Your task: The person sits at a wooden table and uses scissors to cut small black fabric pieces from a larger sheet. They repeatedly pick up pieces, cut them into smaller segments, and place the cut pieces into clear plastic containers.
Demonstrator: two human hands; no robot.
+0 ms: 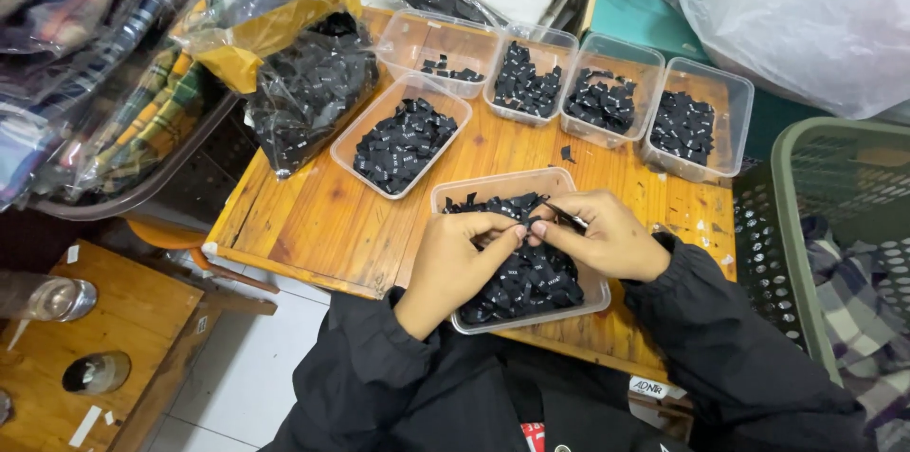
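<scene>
We see both our arms reaching forward from the bottom of the view, each in a black sleeve drawn down to the wrist. Our left hand (455, 258) comes in from the lower left, back of the hand up, its fingers curled and its thumb and forefinger pressed together at the tips. Our right hand (597, 234) angles in from the right, knuckles up, fingers bent into a pinch. The fingertips of our two hands meet, touching, between them.
</scene>
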